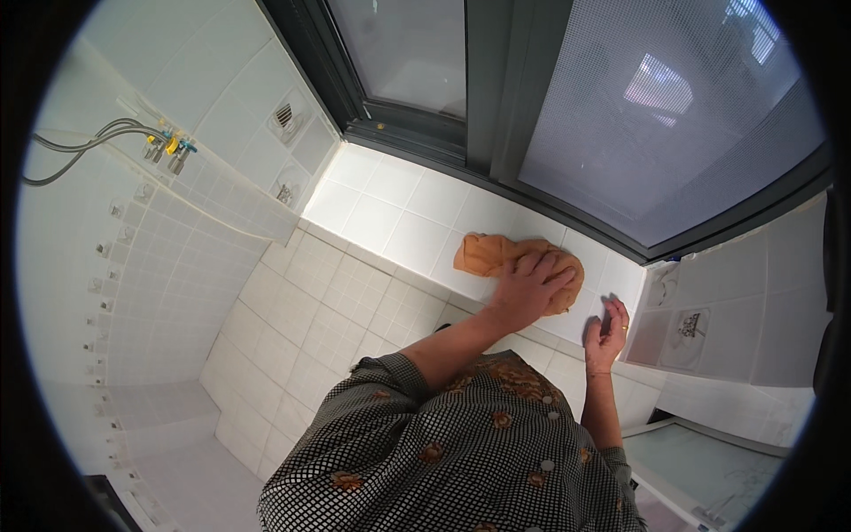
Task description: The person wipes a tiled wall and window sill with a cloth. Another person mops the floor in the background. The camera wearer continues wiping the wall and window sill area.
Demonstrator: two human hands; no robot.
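My left hand point(528, 286) presses down on a crumpled orange cloth point(482, 255), its fingers bent over the right part. Beneath the cloth is a white tiled window sill point(392, 229). To the right of it, at the sill's right end, is my right hand point(608, 336). It holds nothing. Its fingers are half bent with the thumb apart, and a ring is on one finger. Whether this hand touches the sill, I cannot tell.
Behind the sill stands a dark window frame point(490, 86) with a mesh screen point(638, 133). Valves with braided hoses point(169, 147) are on the left tiled wall point(179, 226). Beige floor tiles point(319, 299) lie below the sill. A glass-topped surface point(698, 459) is at the lower right.
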